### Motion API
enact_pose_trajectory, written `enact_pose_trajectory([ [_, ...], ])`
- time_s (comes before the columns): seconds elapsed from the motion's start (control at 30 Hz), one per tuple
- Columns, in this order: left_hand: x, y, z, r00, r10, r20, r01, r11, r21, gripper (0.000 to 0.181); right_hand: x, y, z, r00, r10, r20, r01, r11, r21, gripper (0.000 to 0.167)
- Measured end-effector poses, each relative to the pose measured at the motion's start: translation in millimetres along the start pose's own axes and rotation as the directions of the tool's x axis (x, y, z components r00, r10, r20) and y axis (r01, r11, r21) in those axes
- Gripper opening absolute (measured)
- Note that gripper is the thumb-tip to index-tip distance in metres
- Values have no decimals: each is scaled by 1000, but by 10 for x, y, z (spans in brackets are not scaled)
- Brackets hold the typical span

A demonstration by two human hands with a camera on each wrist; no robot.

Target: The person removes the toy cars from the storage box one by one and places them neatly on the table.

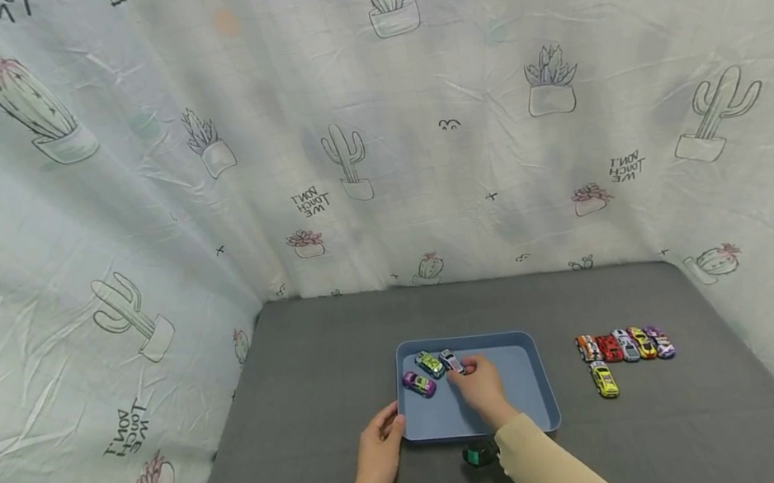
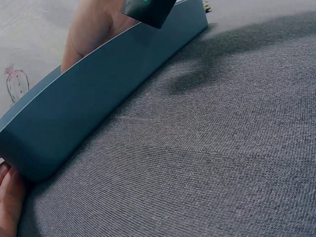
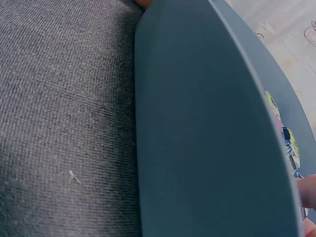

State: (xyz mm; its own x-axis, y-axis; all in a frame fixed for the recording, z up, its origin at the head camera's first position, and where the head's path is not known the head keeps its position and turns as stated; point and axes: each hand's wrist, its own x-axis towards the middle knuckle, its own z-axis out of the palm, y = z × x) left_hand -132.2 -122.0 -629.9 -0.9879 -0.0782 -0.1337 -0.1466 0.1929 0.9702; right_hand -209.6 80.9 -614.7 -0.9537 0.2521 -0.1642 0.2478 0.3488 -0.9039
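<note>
Fingers of the right hand pinch the white car (prob light, hard, so grab its sides), left hand loosely touching the tray's near-left corner.

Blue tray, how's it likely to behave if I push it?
The tray is probably stiff, since its walls stand up without sagging. Being low and broad on the gray cloth, it should slide rather than tip, though the coarse weave may drag. The purple toy car inside could shift, as it looks loose.

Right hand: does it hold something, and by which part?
The right hand pinches a small toy car by its near end, inside the tray.
</note>
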Motion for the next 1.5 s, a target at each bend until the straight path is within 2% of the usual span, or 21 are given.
enact_pose_trajectory([
  [0.23,-8,27,8,1000,6,1,-6,1000,-8,38,-18,-8,-23,1000,-13,-1,13,1000,14,32],
  [0.43,-10,19,11,1000,16,-4,-16,1000,-2,38,-38,-1,-56,1000,3,-7,-3,1000,-10,34],
  [0.8,-15,20,18,1000,21,0,-21,1000,9,39,-42,-14,-164,1000,4,18,-5,997,71,37],
  [1.2,-10,19,4,1000,19,-5,-19,1000,1,41,-93,10,-270,995,-61,81,50,991,124,27],
  [1.5,2,-8,5,1000,3,-6,-3,1000,-3,41,-159,-24,-491,983,-177,54,174,983,60,29],
])
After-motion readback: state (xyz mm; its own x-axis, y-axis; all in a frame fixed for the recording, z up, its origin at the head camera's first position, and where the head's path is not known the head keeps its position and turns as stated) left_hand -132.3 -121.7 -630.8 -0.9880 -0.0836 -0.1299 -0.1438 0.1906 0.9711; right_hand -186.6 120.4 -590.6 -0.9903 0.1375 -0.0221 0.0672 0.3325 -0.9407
